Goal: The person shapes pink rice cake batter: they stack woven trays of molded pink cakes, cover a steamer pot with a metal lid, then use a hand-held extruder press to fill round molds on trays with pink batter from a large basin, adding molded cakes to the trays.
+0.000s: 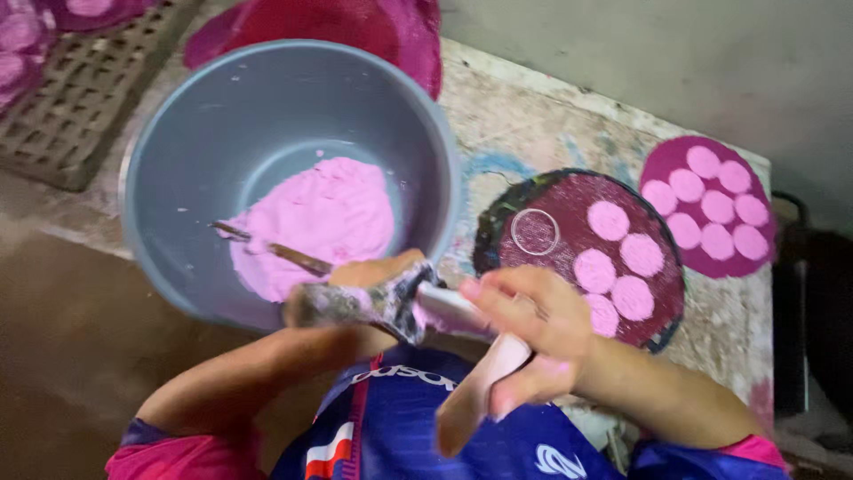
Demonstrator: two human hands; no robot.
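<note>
Nearest the camera, the right hand (533, 333) curls around a pale flat paddle (475, 400) whose blade slants down toward the person's blue shirt (418, 431). The fingers (498, 293) are closed on it, and they also seem to pinch the near end of a whitish, paint-smeared tube (444, 311). The paddle looks thin, stiff and light, probably slick where pink paste coats it, so the dry upper shaft is the better place to take hold.

Just left of those fingers, the left hand (355, 302) wraps the tube's other end, which is crusted with grey and purple residue. That hand is closed, though the smeared coating hides the fingertips. The tube looks rigid and rough under its crust, which should give fair grip.

Beyond the left hand, touching its knuckles, stands a grey plastic bucket (178, 160), smooth-walled, round and deep. At its bottom lies a mound of pink paste (320, 213), soft, wet and matte, likely heavy enough to steady the bucket. A thin dark stick (284, 253) pokes into the paste.

Past the right fingers, on the stained, rough table (533, 116), lies a round dark mat (662, 307) with a coarse maroon surface. It carries flat pink discs (609, 220), soft-looking and easily smudged, and a clear ring (535, 232). Farther off, a second maroon round (657, 160) holds more pink discs. A slatted tray (80, 98) lies beyond the bucket to the left.
</note>
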